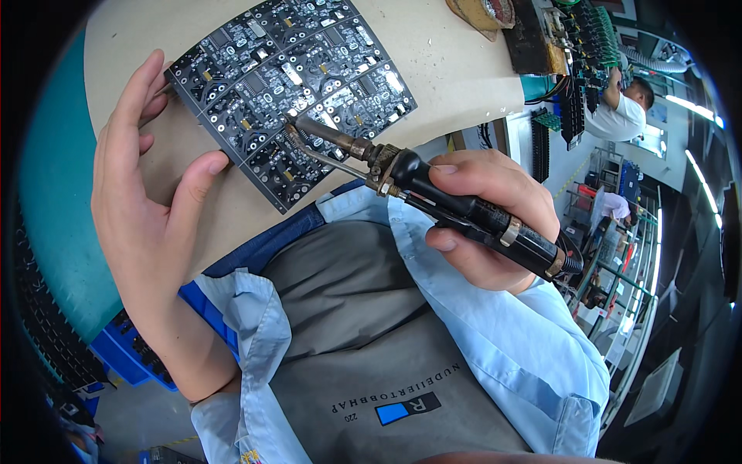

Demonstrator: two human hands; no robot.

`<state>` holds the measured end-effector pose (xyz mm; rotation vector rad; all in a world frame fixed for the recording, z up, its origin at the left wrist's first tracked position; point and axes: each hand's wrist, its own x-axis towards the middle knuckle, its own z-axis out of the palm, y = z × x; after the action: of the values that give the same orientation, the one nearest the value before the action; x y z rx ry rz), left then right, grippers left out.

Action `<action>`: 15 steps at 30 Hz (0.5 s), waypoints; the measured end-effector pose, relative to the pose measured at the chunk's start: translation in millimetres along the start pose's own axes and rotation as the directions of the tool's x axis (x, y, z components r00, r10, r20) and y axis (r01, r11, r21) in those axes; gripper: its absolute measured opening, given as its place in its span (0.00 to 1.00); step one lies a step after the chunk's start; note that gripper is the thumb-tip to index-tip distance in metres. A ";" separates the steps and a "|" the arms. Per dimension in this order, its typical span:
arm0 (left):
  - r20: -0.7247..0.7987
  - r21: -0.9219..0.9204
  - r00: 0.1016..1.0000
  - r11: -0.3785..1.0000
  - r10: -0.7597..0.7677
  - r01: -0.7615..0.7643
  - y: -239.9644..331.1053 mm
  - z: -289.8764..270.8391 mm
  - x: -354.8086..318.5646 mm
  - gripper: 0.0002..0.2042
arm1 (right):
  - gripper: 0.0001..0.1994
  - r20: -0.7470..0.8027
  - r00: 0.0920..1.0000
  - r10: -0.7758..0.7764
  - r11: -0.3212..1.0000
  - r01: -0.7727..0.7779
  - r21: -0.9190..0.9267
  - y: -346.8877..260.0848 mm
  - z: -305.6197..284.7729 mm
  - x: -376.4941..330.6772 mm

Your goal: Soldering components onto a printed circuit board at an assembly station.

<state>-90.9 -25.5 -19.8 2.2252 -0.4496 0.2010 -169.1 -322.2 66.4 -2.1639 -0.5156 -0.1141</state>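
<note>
A black panel of several joined circuit boards (301, 93), dense with small parts, lies tilted on the tan bench mat. My left hand (151, 182) is beside its left edge, fingers spread and bent, with the thumb tip at the edge and a fingertip by the upper left corner. In my right hand (502, 220) is a black soldering iron (456, 203), gripped between thumb and fingers. Its metal barrel and a thin tube below it converge at a tip over the middle of the panel. Whether the tip touches the board cannot be made out.
The tan mat (464, 85) covers a green bench (58, 255). At the top stands a round tin (485, 14) on a small base, near a rack of green boards (591, 39). A blue bin (127, 348) sits low at the left. A person (618, 112) in white works at the right.
</note>
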 end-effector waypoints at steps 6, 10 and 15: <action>0.000 0.009 1.000 1.000 0.005 -0.005 -0.2 0.5 -0.4 0.38 | 0.24 0.008 1.000 0.003 1.000 -0.003 -0.004 -0.3 -0.9 -0.3; 0.004 0.011 1.000 1.000 0.003 -0.003 0.4 -0.6 -0.2 0.38 | 0.24 0.012 1.000 -0.002 1.000 0.002 -0.002 -0.1 -1.3 0.0; 0.002 0.008 1.000 1.000 0.008 -0.008 -1.1 -0.7 0.0 0.38 | 0.24 0.010 1.000 -0.003 1.000 0.003 0.002 0.6 -0.9 -0.2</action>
<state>-90.5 -24.4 -20.1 2.2318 -0.4597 0.2049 -169.0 -323.3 66.5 -2.1630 -0.5246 -0.1041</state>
